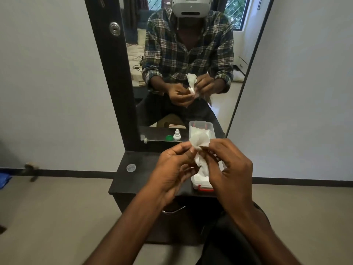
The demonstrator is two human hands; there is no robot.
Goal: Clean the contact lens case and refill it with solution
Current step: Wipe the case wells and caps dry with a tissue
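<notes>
Holding a crumpled white tissue [199,141] between them, both hands are raised above the dark desk [141,169] in front of a mirror [181,64]. The left hand [172,169] has its fingers curled, thumb and fingertips pinching the tissue at its lower part, where a small white piece, apparently the lens case [198,162], shows between the two hands, wrapped partly in the tissue. The right hand [229,165] is curled too, its fingertips pinching the tissue from the other side, just beside the left thumb.

Under the hands, on the desk's right part, stands a clear plastic box [202,185] with red clasps, white tissue inside it; the hands hide most of it. Well apart, on the desk's left part, lies a small clear round cap [131,167]. At the mirror's foot stand a small white dropper bottle [177,135] and, just beside it, a green cap [169,138]; whether these are seen directly or as reflections I cannot tell. The mirror shows the person seated in a checked shirt, both hands at the tissue.
</notes>
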